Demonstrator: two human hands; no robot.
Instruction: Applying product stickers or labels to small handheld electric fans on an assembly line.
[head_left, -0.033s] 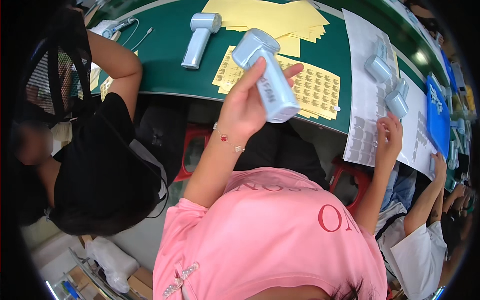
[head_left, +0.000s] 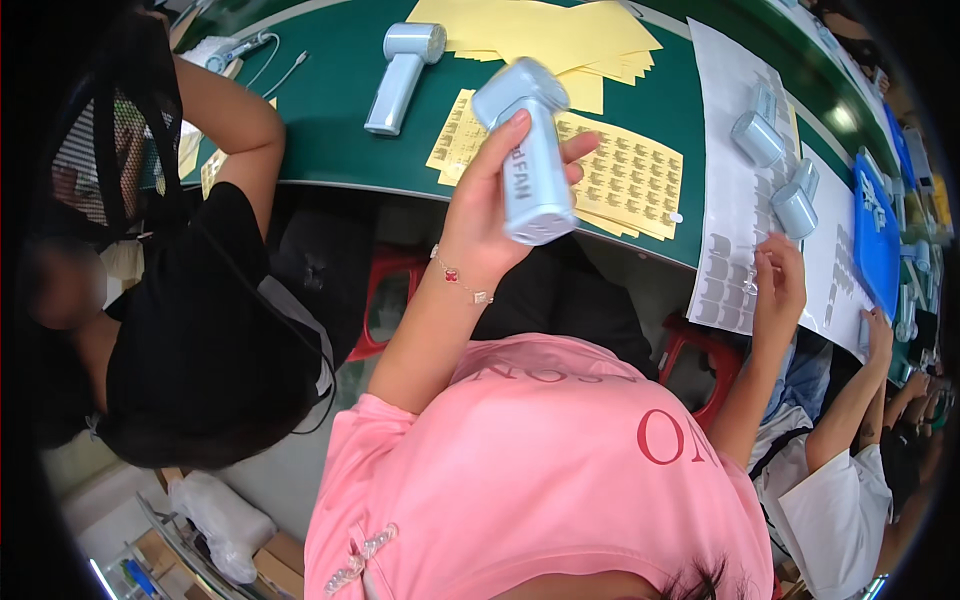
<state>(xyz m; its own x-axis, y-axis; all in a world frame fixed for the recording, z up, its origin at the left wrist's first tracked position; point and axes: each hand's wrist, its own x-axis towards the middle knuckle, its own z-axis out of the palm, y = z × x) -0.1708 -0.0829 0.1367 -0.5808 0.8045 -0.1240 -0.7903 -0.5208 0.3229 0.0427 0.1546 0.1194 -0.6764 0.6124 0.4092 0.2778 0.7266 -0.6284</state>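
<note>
While the left hand (head_left: 490,215) is grasping a pale blue handheld fan (head_left: 530,150) with its fingers (head_left: 575,150) clenched around the handle, the fan is hanging raised above the near edge of the green desk (head_left: 330,120). The right hand (head_left: 778,290) is pinching at a white sticker sheet (head_left: 725,190) with fingertips closed, over the desk edge beside yellow sticker sheets (head_left: 630,180).
</note>
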